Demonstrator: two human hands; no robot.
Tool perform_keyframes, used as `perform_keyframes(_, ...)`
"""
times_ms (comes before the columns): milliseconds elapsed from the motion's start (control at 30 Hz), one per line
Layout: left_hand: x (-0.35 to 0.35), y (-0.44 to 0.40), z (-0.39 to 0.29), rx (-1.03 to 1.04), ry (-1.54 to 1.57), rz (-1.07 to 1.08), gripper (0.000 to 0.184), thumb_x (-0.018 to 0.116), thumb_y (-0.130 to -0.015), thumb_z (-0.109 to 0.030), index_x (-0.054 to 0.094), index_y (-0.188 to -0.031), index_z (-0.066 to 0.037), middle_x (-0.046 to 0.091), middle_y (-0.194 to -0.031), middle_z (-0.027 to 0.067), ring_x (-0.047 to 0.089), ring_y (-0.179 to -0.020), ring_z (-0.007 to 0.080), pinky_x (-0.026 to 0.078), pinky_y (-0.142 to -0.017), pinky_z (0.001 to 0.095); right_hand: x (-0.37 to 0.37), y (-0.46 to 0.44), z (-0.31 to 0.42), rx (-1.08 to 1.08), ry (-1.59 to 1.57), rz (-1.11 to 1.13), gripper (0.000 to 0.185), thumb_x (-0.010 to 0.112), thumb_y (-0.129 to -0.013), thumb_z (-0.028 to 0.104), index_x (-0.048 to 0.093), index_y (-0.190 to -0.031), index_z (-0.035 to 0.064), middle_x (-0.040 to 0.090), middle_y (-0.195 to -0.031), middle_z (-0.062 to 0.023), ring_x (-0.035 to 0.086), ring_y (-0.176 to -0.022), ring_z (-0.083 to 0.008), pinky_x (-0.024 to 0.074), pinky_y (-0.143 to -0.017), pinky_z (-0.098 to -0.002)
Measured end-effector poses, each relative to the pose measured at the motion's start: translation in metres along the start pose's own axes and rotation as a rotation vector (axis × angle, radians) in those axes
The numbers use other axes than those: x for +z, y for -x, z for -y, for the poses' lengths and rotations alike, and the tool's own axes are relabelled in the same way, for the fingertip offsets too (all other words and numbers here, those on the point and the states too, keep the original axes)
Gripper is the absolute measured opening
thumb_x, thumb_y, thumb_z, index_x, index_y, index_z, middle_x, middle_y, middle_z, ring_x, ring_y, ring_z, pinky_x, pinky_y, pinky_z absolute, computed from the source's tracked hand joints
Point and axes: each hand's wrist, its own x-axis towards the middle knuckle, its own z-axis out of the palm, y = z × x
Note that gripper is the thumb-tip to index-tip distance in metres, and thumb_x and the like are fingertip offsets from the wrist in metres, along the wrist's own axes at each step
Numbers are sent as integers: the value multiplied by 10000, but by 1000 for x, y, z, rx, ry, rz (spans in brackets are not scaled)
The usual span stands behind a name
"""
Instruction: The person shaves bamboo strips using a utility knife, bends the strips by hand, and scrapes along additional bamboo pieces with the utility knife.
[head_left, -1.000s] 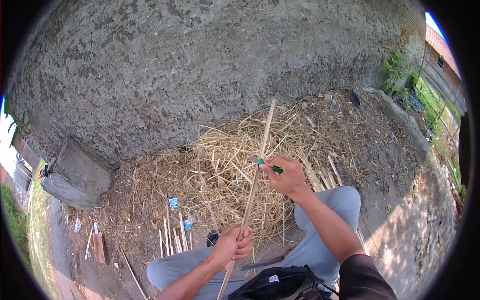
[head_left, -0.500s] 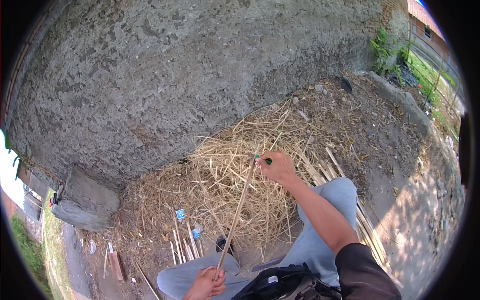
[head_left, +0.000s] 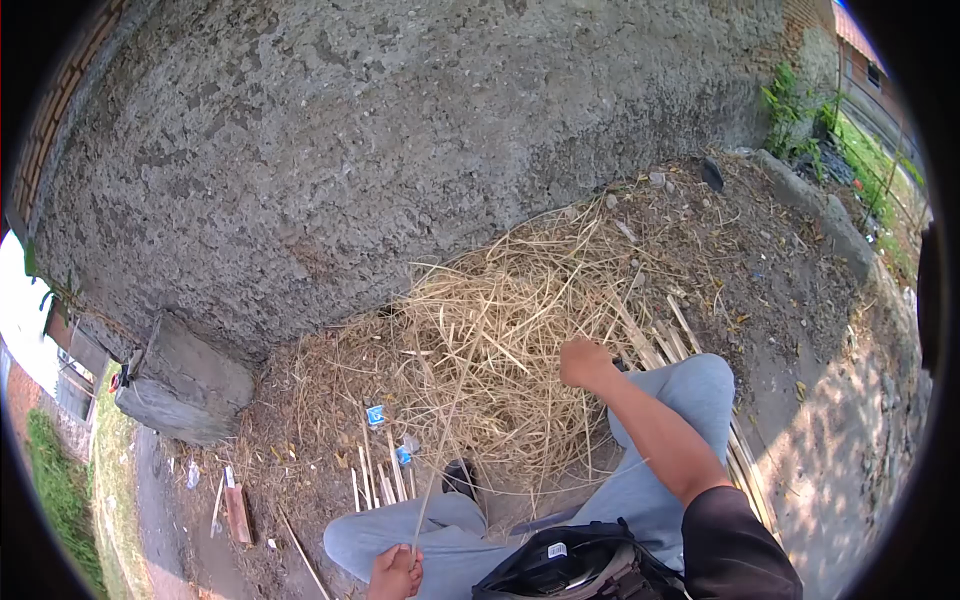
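As the bare right hand point(head_left: 586, 362) came away from the long, thin, pale-tan strip point(head_left: 440, 455): only the bare left hand point(head_left: 397, 574) carried it.
Strip: rose from lower centre-left of the frame toward the middle, over the heap of straw-coloured shavings point(head_left: 520, 370); looked thinner than half a second earlier, couldn't tell if trimmed or turned edge-on.
Left fingers: pinched on its near end.
Right fingers: curled into a fist right of centre, apparently around the dark tool handle point(head_left: 619, 364), which read green earlier; blade out of sight.
Upshot: one tool stroke had probably just finished.
Open black fabric bag point(head_left: 550, 570): bottom centre, on the lap; dark inside, pale edge showing, couldn't identify it.
Small blue-and-white packet point(head_left: 375, 414): left of the heap; couldn't tell if anything was inside.
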Motion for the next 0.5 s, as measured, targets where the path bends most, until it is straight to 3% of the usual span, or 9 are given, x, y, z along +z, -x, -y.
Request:
perform_keyframes(67, -1, -31, 4, 98, -27, -76, 308, 411, -1008, -289, 537, -789, -112, 435, -569, -34, 417, -491, 95, 314, -443, 257, -20, 9, 7, -63, 16, -22, 294, 663, -811, 232, 672, -980, -7, 688, -926, -216, 680, -951, -363, 556, -830, -444)
perform_keyframes(133, -8, -55, -1, 752, -551, -211, 315, 487, -992, -279, 577, -806, -41, 531, -622, 47, 487, -540, 159, 376, -506, 325, -41, 12, 12, -61, -9, -60, 280, 666, -825, 247, 676, -973, 10, 690, -908, -202, 684, -915, -357, 556, -800, -448)
perform_keyframes(200, -5, -49, -28, 803, -629, -231, 250, 492, -986, -247, 561, -858, -44, 535, -611, 64, 494, -484, 187, 391, -464, 354, -56, 18, 17, -57, -35, -88, 267, 669, -839, 261, 679, -965, 27, 692, -890, -188, 688, -879, -350, 555, -769, -453)
perform_keyframes(267, 2, -38, -48, 851, -721, -244, 189, 497, -980, -215, 544, -910, -46, 540, -599, 82, 501, -428, 216, 405, -422, 384, -66, 24, 22, -138, -297, -350, 221, 641, -887, 262, 682, -949, 54, 689, -854, -170, 688, -757, -326, 545, -667, -446)
perform_keyframes(333, 10, -31, -55, 829, -881, -440, 182, 592, -947, -232, 603, -930, -51, 624, -696, 136, 613, -547, 332, 475, -530, 461, -79, 33, 33, -169, -427, -403, 229, 643, -893, 283, 684, -953, 66, 687, -812, -155, 676, -700, -317, 528, -630, -446)
perform_keyframes(367, 11, -31, -58, 827, -889, -436, 182, 592, -947, -232, 603, -930, -51, 624, -696, 136, 613, -547, 332, 475, -530, 461, -83, 35, 37, -204, -552, -457, 237, 645, -900, 305, 685, -956, 78, 684, -770, -140, 665, -643, -308, 511, -592, -445)
perform_keyframes(500, -5, -35, -85, 1055, -1191, -788, 157, 564, -961, -183, 585, -947, -28, 616, -755, 169, 622, -606, 366, 454, -501, 454, -83, 36, 40, -303, -643, -508, 226, 660, -897, 291, 692, -983, 85, 686, -721, -114, 651, -585, -289, 487, -549, -429)
